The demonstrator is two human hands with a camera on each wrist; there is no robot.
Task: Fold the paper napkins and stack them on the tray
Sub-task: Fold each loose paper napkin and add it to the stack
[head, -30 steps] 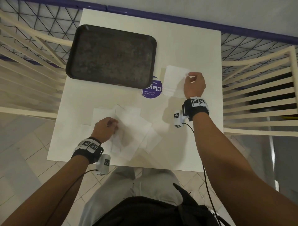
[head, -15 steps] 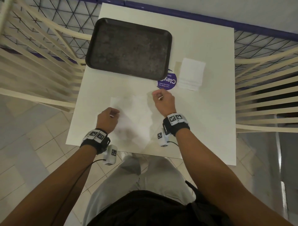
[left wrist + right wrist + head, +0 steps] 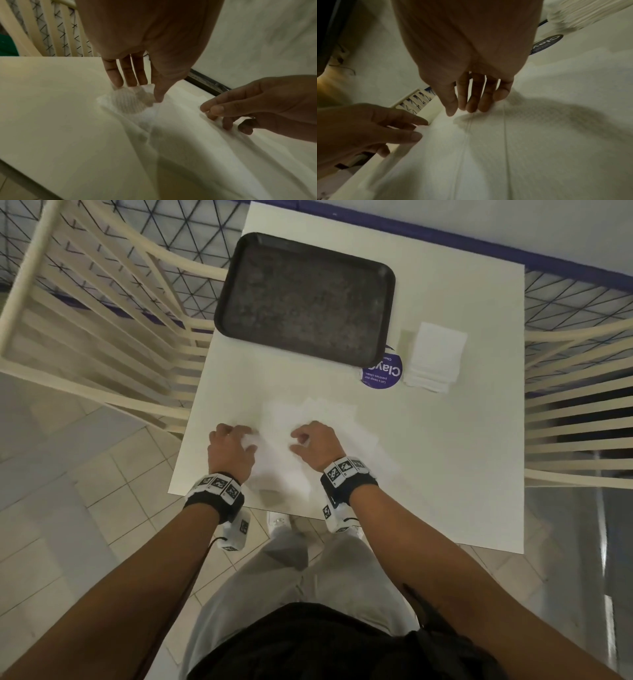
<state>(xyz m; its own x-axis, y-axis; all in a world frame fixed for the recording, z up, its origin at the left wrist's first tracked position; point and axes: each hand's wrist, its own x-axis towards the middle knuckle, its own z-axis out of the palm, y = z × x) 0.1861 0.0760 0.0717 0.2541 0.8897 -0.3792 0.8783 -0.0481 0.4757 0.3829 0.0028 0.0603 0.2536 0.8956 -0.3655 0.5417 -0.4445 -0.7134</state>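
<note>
Fingers [image 3: 132, 75] of left hand [image 3: 231, 451] pinching left edge of unfolded napkin [image 3: 318, 419]; right hand [image 3: 318, 445] fingertips [image 3: 471, 104] nearly straight, pressing down on its middle. Napkin flat near table [image 3: 462, 457] front edge. Dark tray [image 3: 305, 299] far left; folded napkin stack [image 3: 435, 356] just right of tray.

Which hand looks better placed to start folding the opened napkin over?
Probably the left hand: it pinches the opened napkin at its left corner, thumb and fingers on the paper. The right hand only rests fingertips mid-sheet, better suited to pinning it flat. The tray holds nothing yet.
</note>
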